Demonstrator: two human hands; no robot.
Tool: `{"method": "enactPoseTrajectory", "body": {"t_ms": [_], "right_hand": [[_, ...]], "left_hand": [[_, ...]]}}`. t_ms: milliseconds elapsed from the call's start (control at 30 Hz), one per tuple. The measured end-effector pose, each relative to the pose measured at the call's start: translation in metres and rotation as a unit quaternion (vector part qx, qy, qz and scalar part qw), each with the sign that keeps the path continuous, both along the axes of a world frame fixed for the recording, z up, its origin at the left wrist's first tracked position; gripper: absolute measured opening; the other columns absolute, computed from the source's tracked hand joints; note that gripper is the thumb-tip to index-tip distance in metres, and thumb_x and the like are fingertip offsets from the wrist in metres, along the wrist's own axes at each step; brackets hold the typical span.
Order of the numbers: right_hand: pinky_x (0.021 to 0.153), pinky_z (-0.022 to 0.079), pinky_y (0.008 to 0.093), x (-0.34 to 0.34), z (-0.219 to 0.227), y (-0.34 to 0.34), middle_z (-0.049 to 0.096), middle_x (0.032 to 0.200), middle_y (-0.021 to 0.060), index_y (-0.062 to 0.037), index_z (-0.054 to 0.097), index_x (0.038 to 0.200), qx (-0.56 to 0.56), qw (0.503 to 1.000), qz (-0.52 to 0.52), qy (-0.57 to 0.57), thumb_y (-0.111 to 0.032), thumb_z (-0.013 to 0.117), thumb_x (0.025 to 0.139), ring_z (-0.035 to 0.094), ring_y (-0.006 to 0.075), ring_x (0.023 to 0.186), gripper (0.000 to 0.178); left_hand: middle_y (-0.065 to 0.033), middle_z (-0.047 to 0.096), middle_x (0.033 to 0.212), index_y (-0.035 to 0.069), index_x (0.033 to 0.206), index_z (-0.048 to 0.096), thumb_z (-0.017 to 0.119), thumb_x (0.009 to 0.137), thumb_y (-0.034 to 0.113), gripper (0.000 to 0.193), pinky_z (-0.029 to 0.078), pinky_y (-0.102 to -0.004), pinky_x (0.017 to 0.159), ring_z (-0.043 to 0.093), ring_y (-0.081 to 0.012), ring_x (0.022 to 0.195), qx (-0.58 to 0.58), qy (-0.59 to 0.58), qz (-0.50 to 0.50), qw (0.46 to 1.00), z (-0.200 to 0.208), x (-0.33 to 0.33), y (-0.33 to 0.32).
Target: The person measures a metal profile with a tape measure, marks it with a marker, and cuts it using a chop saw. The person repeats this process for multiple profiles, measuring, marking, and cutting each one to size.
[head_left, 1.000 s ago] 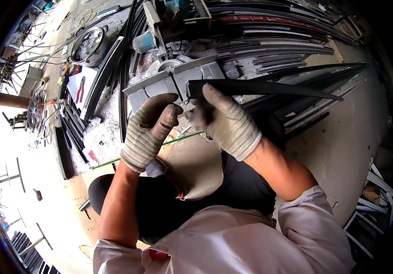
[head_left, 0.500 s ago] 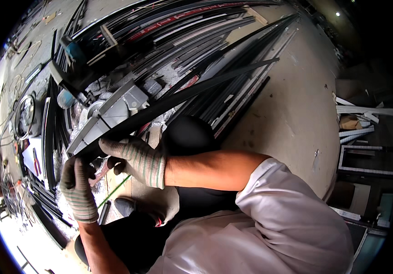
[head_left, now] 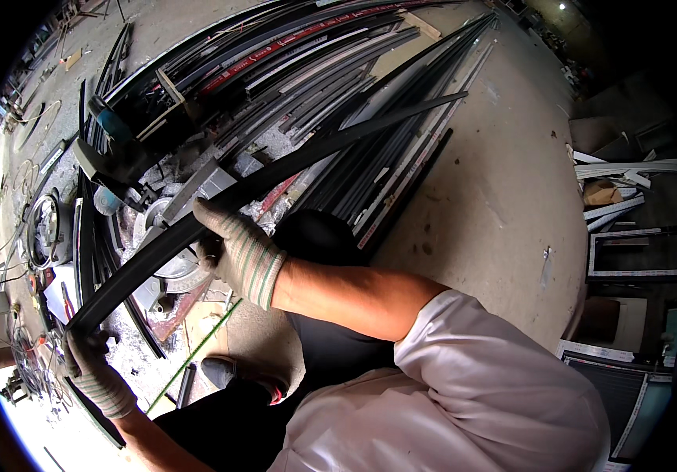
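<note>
A long black metal profile (head_left: 307, 157) slants across the view from lower left to upper right. Its near end rests in my left hand (head_left: 101, 376), whose gloved fingers are closed around it. Farther along, my right hand (head_left: 242, 250), in a striped knit glove, is wrapped round the same bar with the thumb on top. Beneath the bar stands a cutting saw with a blue-green motor housing (head_left: 110, 119) and a round metal base (head_left: 177, 263), partly hidden by the bar and my right hand.
Bundles of dark profiles (head_left: 378, 181) lie on the floor ahead. Metal shavings (head_left: 267, 145) surround the saw. A green strip (head_left: 197, 350) lies by my shoe (head_left: 218, 371). Coiled cable (head_left: 43, 220) and pliers (head_left: 68, 303) are at left; white-edged frames (head_left: 637, 252) stand at right.
The black profile has slid toward the lower left, its near end now beyond the saw. My left hand has moved down and left with it. My right hand has shifted slightly up along the view.
</note>
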State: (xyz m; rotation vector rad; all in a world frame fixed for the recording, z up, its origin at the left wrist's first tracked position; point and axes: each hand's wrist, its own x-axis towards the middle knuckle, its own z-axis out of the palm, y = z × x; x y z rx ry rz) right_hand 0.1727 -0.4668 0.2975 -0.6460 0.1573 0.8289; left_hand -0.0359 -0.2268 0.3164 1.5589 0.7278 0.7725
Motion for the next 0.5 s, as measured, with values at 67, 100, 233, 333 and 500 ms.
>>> {"method": "enactPoseTrajectory", "body": {"t_ms": [67, 100, 233, 333, 500], "right_hand": [[0.051, 0.04, 0.0213, 0.003, 0.006, -0.002, 0.058, 0.075, -0.0044, -0.0156, 0.064, 0.088, 0.004, 0.999, -0.032, 0.025, -0.038, 0.075, 0.091, 0.051, 0.0072, 0.06, 0.025], [0.053, 0.04, 0.0217, 0.009, 0.001, -0.006, 0.057, 0.075, -0.0037, -0.015, 0.064, 0.089, 0.01, 0.999, -0.032, 0.026, -0.037, 0.074, 0.091, 0.05, 0.0077, 0.062, 0.024], [0.059, 0.042, 0.0214, 0.03, 0.009, -0.015, 0.056, 0.088, -0.0045, -0.0168, 0.064, 0.095, -0.017, 0.994, -0.095, 0.047, -0.039, 0.081, 0.084, 0.049, 0.0067, 0.078, 0.03], [0.06, 0.042, 0.0207, 0.05, 0.014, -0.018, 0.053, 0.085, -0.0027, -0.0157, 0.064, 0.094, -0.019, 0.989, -0.142, 0.023, -0.039, 0.084, 0.081, 0.046, 0.0091, 0.076, 0.034], [0.061, 0.043, 0.0201, 0.081, 0.015, -0.052, 0.059, 0.098, -0.0014, -0.0127, 0.064, 0.11, -0.01, 0.989, -0.149, 0.012, -0.024, 0.071, 0.093, 0.054, 0.0088, 0.087, 0.021]], "left_hand": [[0.0026, 0.048, 0.078, 0.01, 0.097, 0.063, 0.055, 0.104, 0.033, 0.026, 0.047, -0.025, 0.074, 0.045, -0.0083, 0.071, 0.011, -0.041, 0.037, 0.998, -0.003, -0.005, 0.008], [0.0029, 0.048, 0.079, 0.01, 0.097, 0.063, 0.056, 0.104, 0.033, 0.024, 0.046, -0.0241, 0.072, 0.046, -0.0079, 0.071, 0.0, -0.049, 0.047, 0.998, -0.001, -0.008, 0.011], [0.001, 0.056, 0.094, 0.009, 0.121, 0.063, 0.057, 0.103, 0.036, 0.033, 0.047, -0.0223, 0.078, 0.051, -0.0081, 0.083, -0.041, -0.07, 0.128, 0.988, 0.002, -0.028, 0.029], [-0.0014, 0.062, 0.101, 0.006, 0.133, 0.058, 0.061, 0.1, 0.04, 0.047, 0.051, -0.0297, 0.084, 0.057, -0.0126, 0.091, -0.049, -0.085, 0.176, 0.979, -0.015, -0.077, 0.08], [-0.0037, 0.06, 0.098, 0.007, 0.121, 0.061, 0.058, 0.101, 0.039, 0.037, 0.052, -0.0249, 0.076, 0.058, -0.0143, 0.085, -0.04, -0.038, 0.193, 0.98, -0.038, -0.122, 0.114]]}}
